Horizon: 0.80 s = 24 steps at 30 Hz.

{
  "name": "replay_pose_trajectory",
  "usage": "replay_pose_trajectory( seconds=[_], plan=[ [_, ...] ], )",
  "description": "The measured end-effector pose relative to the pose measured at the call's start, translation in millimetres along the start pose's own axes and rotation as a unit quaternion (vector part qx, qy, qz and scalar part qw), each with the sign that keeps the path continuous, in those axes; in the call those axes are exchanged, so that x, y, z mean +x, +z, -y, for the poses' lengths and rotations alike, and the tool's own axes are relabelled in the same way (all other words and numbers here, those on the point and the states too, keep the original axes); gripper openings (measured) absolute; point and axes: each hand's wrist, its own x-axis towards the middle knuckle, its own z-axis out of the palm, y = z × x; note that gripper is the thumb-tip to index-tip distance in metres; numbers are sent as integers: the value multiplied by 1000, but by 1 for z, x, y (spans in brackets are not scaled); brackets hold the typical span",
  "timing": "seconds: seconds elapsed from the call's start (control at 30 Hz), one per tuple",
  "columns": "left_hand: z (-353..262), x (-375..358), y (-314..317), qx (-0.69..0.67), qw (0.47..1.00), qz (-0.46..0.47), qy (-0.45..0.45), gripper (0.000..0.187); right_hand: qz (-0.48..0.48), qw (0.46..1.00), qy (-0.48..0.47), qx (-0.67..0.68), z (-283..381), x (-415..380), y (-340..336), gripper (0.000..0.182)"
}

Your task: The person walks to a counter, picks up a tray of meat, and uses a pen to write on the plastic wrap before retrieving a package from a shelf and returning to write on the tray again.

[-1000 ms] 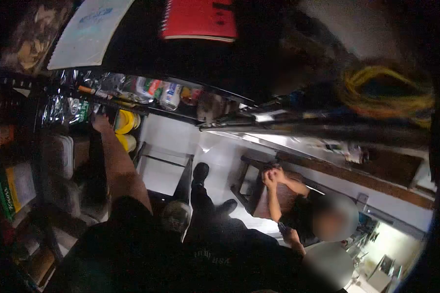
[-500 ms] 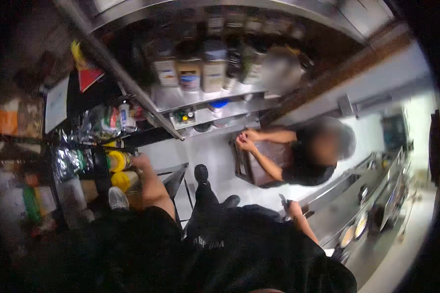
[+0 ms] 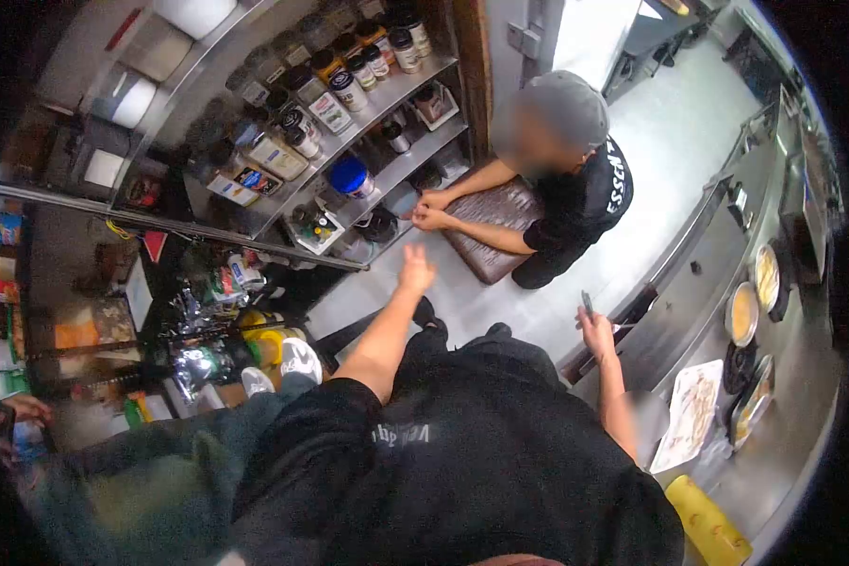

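My left hand reaches forward over the floor with its fingers stretched out and nothing in it. Just beyond it are a co-worker's two hands, held close together; a small gap shows between them and my fingers. On the other side, my right hand is closed around a slim dark object, whose kind is too small to make out. It points up past my fingers, beside the steel counter's edge.
The co-worker leans over a brown padded seat. Shelves of seasoning containers stand ahead. On the steel counter are pans, a stained white tray and a yellow cylinder. Another person's white shoes show at left.
My left hand has moved away from the yellow-lidded containers at left, toward the co-worker's hands. The view has turned, bringing more of the counter into sight. My right hand keeps the dark object.
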Motion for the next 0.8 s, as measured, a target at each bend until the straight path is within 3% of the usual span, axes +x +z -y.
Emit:
replay_pose_trajectory(
  seconds=[0.07, 0.13, 0.17, 0.3, 0.37, 0.4, 0.47, 0.7, 0.77, 0.8],
  plan=[
    [-55, -21, -28, -2, 998, 51, 30, 59, -1, 1000, 12, 23, 0, -1, 1, 56],
    [-82, -28, -45, 27, 974, 121, 188, 56, -19, 997, -45, 64, -5, 0, 8, 59],
    [-81, -27, -46, 34, 974, 124, 185, 56, -14, 996, -44, 71, -8, 2, 15, 59],
    [-63, -21, -51, 22, 987, 105, 123, 48, -1, 994, -52, 99, -19, 13, 35, 57],
    [-30, -20, -46, 42, 996, 41, 64, 49, 15, 994, -47, 101, -22, 19, 39, 56],
    [-14, -24, -46, 46, 996, 42, 61, 49, 22, 993, -42, 106, -24, 24, 40, 55],
    [12, -33, -54, 49, 996, 63, -46, 58, 24, 995, -27, 95, -28, 37, 39, 54],
    [48, -90, -75, 129, 979, 28, -155, 57, 8, 992, -93, 85, -29, 74, 33, 52],
    [60, -96, -72, 126, 976, 44, -171, 51, 18, 993, -100, 61, -26, 78, 35, 46],
    [65, -92, -71, 129, 970, 85, -190, 40, 14, 992, -108, 61, -27, 81, 39, 44]
  ],
)
